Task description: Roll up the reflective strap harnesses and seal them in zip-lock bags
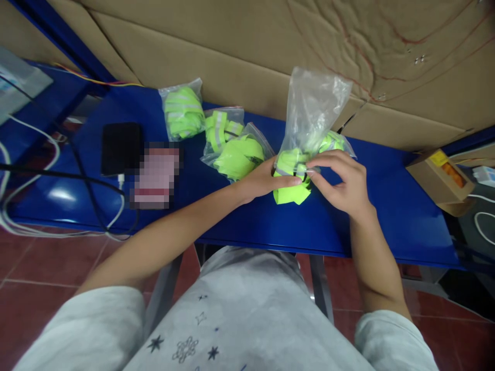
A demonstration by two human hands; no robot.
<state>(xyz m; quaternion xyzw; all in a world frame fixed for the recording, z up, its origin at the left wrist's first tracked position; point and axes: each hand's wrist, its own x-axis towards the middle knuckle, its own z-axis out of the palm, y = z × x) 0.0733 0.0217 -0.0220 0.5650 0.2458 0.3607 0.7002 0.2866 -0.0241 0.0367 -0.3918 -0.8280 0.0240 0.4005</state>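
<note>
A bundle of neon yellow reflective straps (292, 194) with grey bands and a black part lies partly inside a clear plastic bag (313, 105). The bag's upper portion stretches away toward the cardboard. My left hand (258, 181) grips the bundle from the left, its thumb laid across the top and its other fingers hidden behind. On the right, my right hand (344, 181) pinches the edge of the bag between thumb and fingertips, close to the left thumb. Another bagged strap bundle (331, 141) sits behind the right hand, partly covered.
Several more bagged neon bundles (183, 111) lie left of my hands on the blue table (240, 226). Farther left are a black device (120, 147), a blurred pink rectangle (158, 178) and loose cables (50, 154). A small cardboard box (441, 178) stands at right; cardboard lines the back.
</note>
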